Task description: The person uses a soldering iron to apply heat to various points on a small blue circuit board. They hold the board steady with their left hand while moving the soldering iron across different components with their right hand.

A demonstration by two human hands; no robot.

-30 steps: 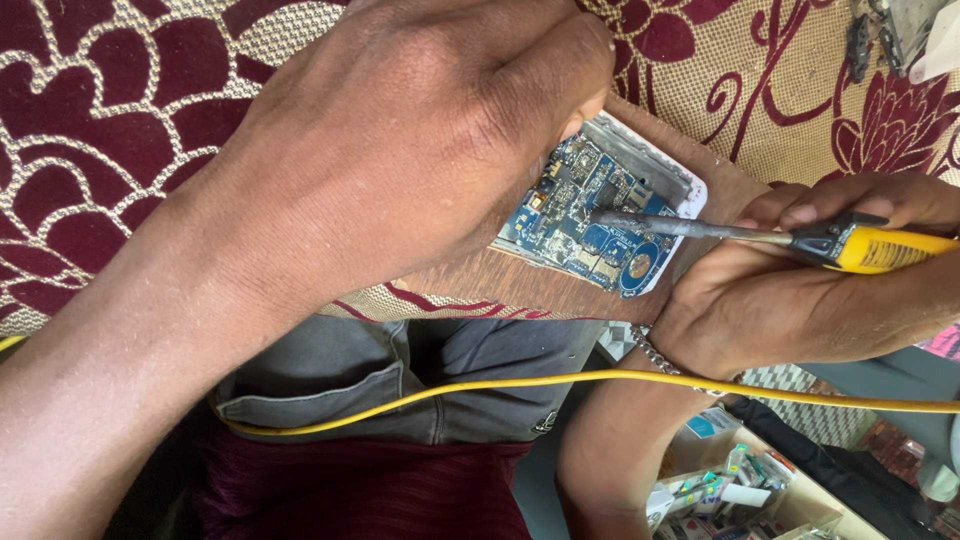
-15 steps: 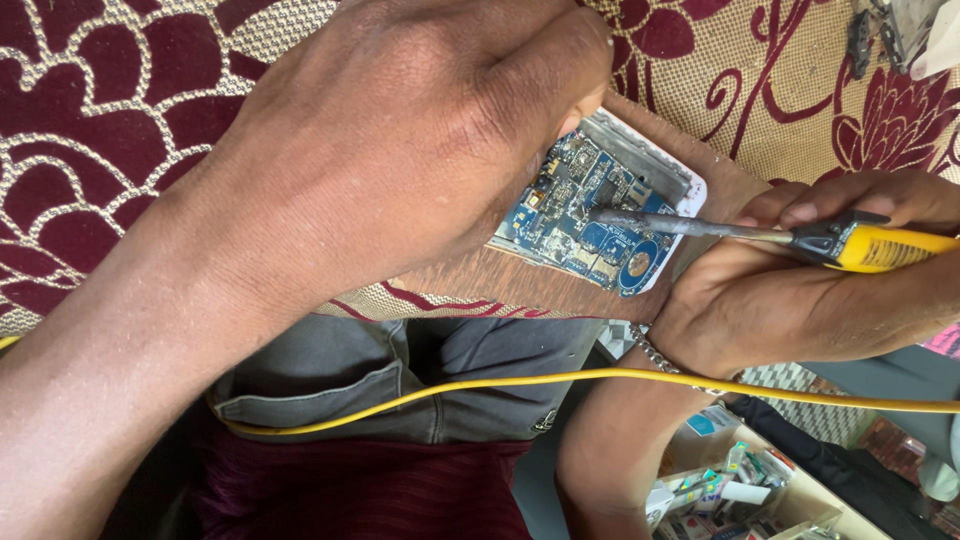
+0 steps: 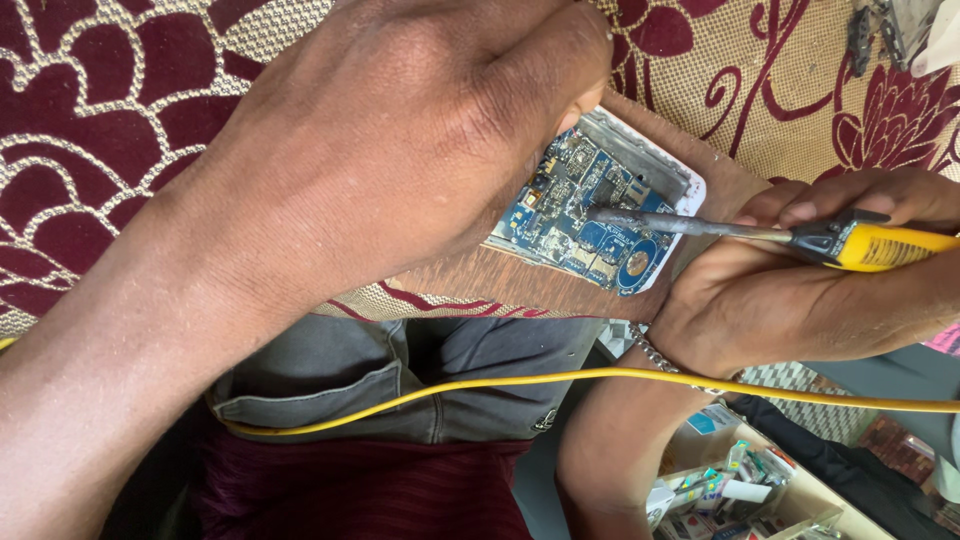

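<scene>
An opened phone with a blue circuit board [image 3: 590, 215] in a white frame lies on a small wooden board [image 3: 480, 275]. My left hand [image 3: 400, 150] covers the phone's left part, fingers curled down on it and holding it still. What is under the fingers is hidden. My right hand [image 3: 800, 290] grips a yellow-handled soldering iron [image 3: 880, 245]. Its dark metal tip [image 3: 660, 222] rests on the circuit board near the middle.
A maroon and beige flowered cloth [image 3: 100, 120] covers the surface. The iron's yellow cord [image 3: 500, 385] runs across my lap below the board. A box of small parts [image 3: 720, 490] sits at the lower right. Metal pieces [image 3: 890, 25] lie at the top right.
</scene>
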